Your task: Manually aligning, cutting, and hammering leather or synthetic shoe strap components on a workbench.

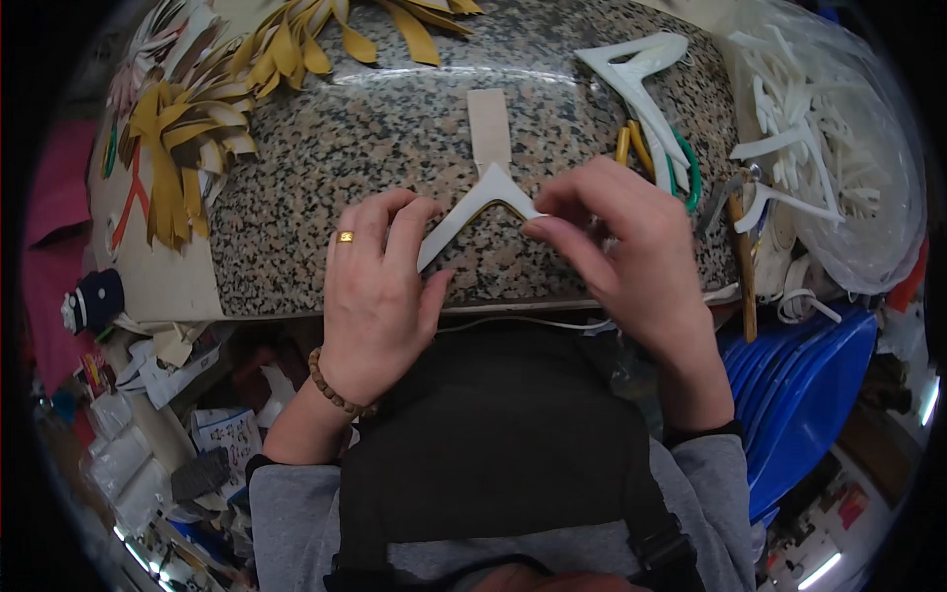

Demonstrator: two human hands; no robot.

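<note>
A white V-shaped strap lies on the speckled stone slab, its point away from me and a thin yellowish edge along its inner side. Touching that point is a flat beige tab, which reaches farther up the slab. My left hand, with a gold ring and a beaded bracelet, has its fingers bent around the strap's left leg. The thumb rests nearer the slab's front edge. At the end of the right leg, my right hand pinches the strap between thumb and fingers, which hide its tip.
Bundles of mustard-yellow strips lie at the far left. At the far right are larger white forked straps, green-looped and yellow-handled tools, and a wooden-handled tool. A clear bag holds white pieces above stacked blue plastic.
</note>
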